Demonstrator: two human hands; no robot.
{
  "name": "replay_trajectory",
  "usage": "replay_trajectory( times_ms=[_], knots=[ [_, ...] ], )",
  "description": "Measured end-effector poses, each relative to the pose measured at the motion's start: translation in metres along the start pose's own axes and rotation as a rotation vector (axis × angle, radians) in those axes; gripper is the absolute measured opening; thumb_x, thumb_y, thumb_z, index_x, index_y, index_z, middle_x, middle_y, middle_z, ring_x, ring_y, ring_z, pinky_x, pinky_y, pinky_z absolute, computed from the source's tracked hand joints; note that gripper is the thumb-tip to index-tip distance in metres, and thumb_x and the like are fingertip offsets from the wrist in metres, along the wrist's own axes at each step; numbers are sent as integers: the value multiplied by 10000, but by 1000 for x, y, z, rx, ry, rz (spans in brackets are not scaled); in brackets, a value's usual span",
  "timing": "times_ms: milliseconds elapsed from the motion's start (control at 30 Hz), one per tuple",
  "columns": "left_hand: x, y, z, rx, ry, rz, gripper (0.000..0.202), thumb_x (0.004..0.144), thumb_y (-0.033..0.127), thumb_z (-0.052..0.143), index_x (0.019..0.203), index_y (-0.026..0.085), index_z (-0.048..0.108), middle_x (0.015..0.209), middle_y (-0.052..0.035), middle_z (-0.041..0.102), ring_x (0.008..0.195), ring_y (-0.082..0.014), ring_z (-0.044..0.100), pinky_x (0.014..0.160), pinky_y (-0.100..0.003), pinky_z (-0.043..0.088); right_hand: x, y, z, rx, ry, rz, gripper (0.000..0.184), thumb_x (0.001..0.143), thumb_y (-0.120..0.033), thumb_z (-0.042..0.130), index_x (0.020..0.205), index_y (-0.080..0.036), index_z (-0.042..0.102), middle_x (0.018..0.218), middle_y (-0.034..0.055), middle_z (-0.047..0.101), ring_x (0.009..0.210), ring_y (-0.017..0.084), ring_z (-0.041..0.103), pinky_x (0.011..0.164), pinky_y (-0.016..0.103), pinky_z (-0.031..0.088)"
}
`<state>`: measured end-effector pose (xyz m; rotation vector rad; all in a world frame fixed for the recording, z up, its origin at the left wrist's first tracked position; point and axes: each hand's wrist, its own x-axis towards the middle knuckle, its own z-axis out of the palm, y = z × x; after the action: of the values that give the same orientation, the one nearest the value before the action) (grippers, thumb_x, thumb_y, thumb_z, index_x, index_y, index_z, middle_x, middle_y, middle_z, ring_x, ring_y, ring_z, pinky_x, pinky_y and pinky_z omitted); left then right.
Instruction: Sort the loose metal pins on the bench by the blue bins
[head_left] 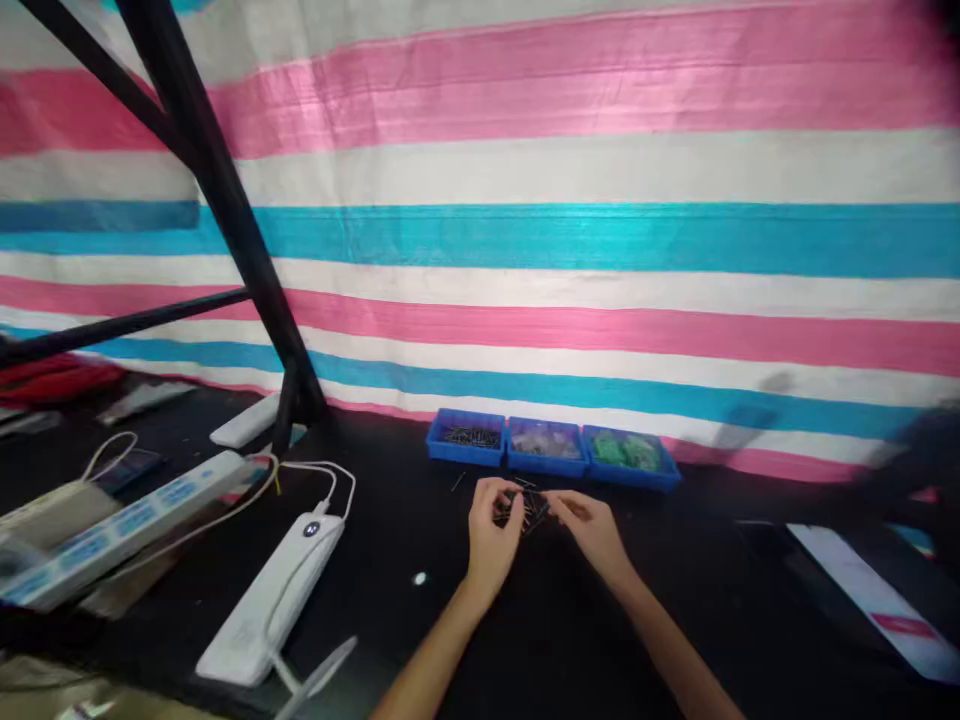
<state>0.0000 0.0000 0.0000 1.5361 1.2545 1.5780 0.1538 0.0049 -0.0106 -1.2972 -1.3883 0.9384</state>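
Observation:
My left hand and my right hand rest close together on the black table, fingers curled over a small heap of thin dark metal pins. Both hands pinch at the pins; what sits in each pinch is too small to make out. Just behind the hands stand three blue trays in a row: the left tray holds dark pins, the middle tray holds pale clear pieces, the right tray holds green pieces.
A white power bank with a cable and a white power strip lie to the left. A black metal frame rises at the back left. A striped pink, white and blue tarp hangs behind. A white strip lies at the right.

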Motion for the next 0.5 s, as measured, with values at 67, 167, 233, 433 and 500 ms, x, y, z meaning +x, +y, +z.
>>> replay_trajectory(
  times_ms=[67, 167, 233, 433, 500],
  knots=[
    [3, -1, -5, 4, 27, -2, 112, 806, 201, 499, 820, 178, 608, 843, -25, 539, 714, -125, 525, 627, -233, 408, 9, -7, 10, -10, -7, -6, 327, 736, -424, 593, 824, -128, 702, 689, 61, 698, 623, 176, 627, 605, 285, 488],
    [7, -2, -11, 13, 66, -1, 133, 820, 207, 472, 833, 182, 602, 863, -29, 543, 747, -134, 532, 656, -242, 414, 25, -19, 24, 30, -38, -18, 322, 720, -424, 604, 801, -130, 707, 653, 60, 694, 577, 169, 619, 592, 294, 493],
    [9, -5, -14, 21, 86, 2, 142, 823, 211, 461, 833, 182, 600, 874, -32, 546, 769, -141, 537, 675, -249, 420, 36, -29, 32, 95, -81, -24, 308, 707, -409, 621, 823, -137, 708, 685, 66, 704, 615, 175, 636, 620, 301, 504],
    [14, -10, -18, 71, 119, 13, 150, 818, 220, 453, 839, 179, 596, 882, -37, 559, 789, -153, 545, 677, -255, 428, 49, -43, 33, 93, -150, -131, 333, 727, -328, 614, 1032, -201, 659, 943, 68, 705, 856, 204, 651, 679, 304, 516],
    [15, -11, -18, 95, 118, 20, 152, 819, 225, 449, 846, 177, 590, 885, -40, 559, 786, -152, 546, 668, -253, 429, 42, -36, 24, -39, -129, -179, 273, 735, -302, 598, 973, -200, 682, 907, 62, 708, 798, 195, 650, 602, 280, 499]
  ],
)
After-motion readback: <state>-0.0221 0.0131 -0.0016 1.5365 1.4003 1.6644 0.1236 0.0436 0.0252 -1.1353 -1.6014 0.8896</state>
